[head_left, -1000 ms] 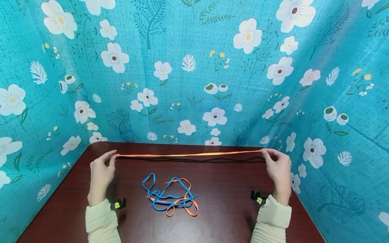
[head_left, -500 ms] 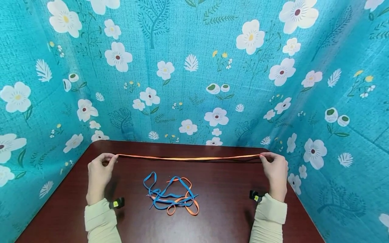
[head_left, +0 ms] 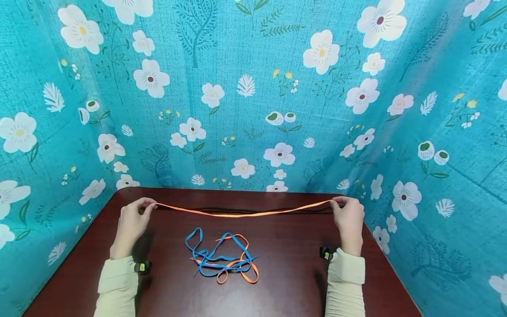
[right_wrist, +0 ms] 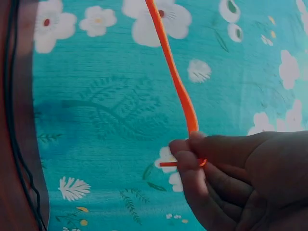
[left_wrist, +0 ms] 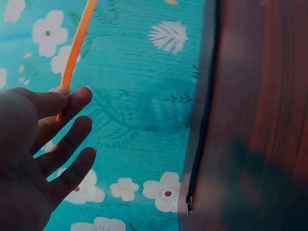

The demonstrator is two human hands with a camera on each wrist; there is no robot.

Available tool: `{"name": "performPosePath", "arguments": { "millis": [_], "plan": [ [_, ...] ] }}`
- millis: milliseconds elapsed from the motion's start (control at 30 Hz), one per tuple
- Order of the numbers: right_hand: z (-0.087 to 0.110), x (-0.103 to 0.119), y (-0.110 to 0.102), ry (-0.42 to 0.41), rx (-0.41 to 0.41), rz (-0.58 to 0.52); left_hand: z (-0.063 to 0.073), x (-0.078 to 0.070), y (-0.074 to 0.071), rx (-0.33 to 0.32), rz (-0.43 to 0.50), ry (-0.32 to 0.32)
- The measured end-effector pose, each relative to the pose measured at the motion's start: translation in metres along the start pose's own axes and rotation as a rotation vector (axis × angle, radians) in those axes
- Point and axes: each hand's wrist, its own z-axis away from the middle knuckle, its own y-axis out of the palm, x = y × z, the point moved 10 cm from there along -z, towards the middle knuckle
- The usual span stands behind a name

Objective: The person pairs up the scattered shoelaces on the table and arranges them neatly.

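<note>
An orange shoelace (head_left: 237,215) spans the air between both hands, sagging in the middle over the far part of the table. Its left end is pinched between thumb and index finger of my left hand (head_left: 132,225); in the left wrist view the other fingers of that hand (left_wrist: 57,149) are spread apart. My right hand (head_left: 349,222) pinches the opposite end, and a short tip of the orange lace (right_wrist: 168,164) pokes out past the fingertips. Behind the held lace, a black shoelace (left_wrist: 207,101) lies stretched along the back of the table.
A tangled blue shoelace (head_left: 214,256) lies mid-table, mixed with another orange shoelace (head_left: 253,269). The dark red-brown table (head_left: 289,281) is enclosed at the back and sides by a teal flowered curtain (head_left: 237,123).
The held orange lace has gone from nearly straight to sagging. My right hand has moved left, closer to my left hand. The laces on the table have stayed put.
</note>
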Motion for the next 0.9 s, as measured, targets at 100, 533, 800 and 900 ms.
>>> {"name": "performPosePath", "arguments": {
  "millis": [100, 533, 800, 900],
  "plan": [
    [-0.006, -0.002, 0.011, -0.043, 0.032, 0.034, -0.007, 0.005, 0.004, 0.038, 0.003, 0.036],
    [-0.029, -0.028, 0.049, -0.15, 0.191, 0.279, -0.015, 0.032, 0.033, 0.27, -0.093, 0.043],
    [-0.038, -0.058, 0.089, -0.128, 0.387, 0.305, -0.012, 0.06, 0.079, 0.421, -0.029, -0.036],
    [-0.042, -0.069, 0.099, -0.114, 0.423, 0.314, -0.012, 0.066, 0.09, 0.457, -0.05, -0.05]
  ]
}}
